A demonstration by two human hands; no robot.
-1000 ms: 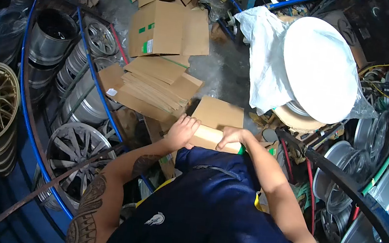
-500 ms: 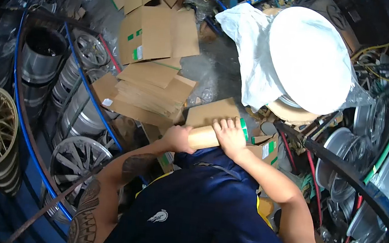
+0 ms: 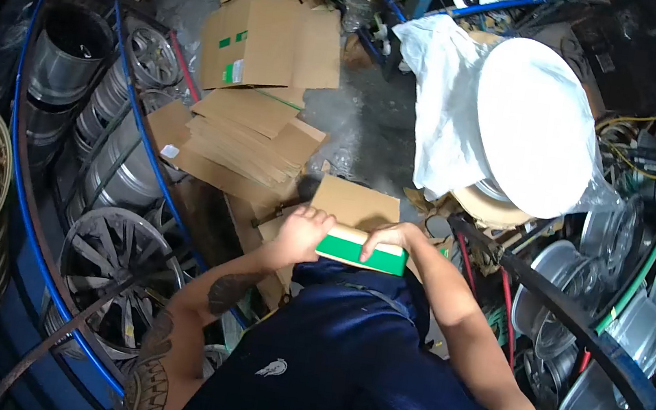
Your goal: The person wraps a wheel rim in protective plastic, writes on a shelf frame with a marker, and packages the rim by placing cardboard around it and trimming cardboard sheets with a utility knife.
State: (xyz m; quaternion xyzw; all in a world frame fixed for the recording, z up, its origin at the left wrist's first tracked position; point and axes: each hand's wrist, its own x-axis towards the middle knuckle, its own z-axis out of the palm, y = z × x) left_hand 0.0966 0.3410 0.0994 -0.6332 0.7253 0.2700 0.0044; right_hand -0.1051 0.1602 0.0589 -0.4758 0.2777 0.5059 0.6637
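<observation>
Workshop floor (image 3: 351, 114), wheels (image 3: 69, 79) beside. Left hand (image 3: 301, 236) and right hand (image 3: 391, 239) wrap fingers (image 3: 317, 217) round folded cardboard (image 3: 343, 250); likely light, stiff, best gripped at both ends.

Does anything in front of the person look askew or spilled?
Yes, askew: beyond the left hand, the pile of cardboard sheets is fanned out unevenly, not squarely stacked. I see no clear spill around it.

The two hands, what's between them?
In the head view, cardboard with a green strip spans the gap between the left hand and right hand; both hold it.
</observation>
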